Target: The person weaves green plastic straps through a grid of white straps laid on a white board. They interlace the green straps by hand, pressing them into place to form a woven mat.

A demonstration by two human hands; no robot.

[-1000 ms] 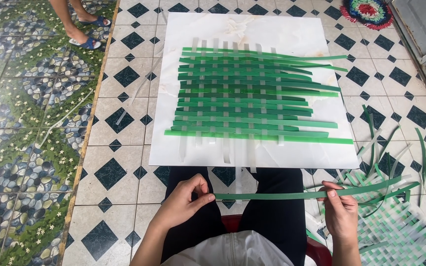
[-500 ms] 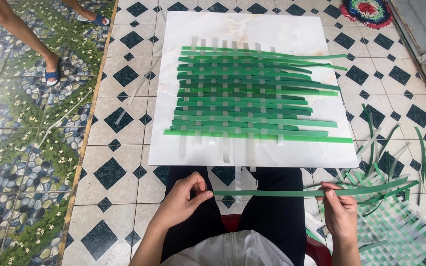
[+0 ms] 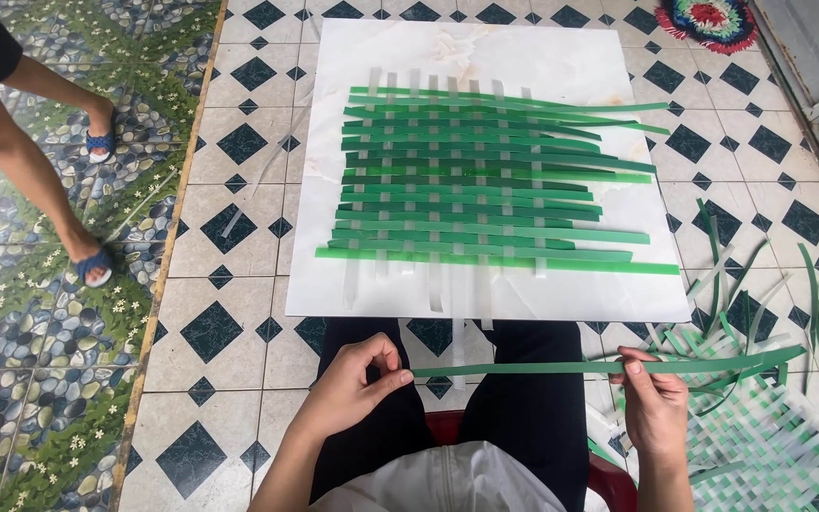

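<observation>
A long, flat green strip (image 3: pixel 523 367) stretches level between both hands: left hand (image 3: pixel 357 384) pinches its end, right hand (image 3: pixel 651 403) pinches farther along. Beyond lies a green-and-white woven mat (image 3: pixel 485 194).

A single head-worn camera looks steeply down, close over the lap and tiled floor (image 3: pixel 239 190).

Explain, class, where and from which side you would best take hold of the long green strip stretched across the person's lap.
Probably at its two ends, from below and the near side, as now: the left hand pinches one tip and the right hand holds it near the other end. The green strip is thin, flat and limp, so a middle grip would likely let it sag.
</observation>
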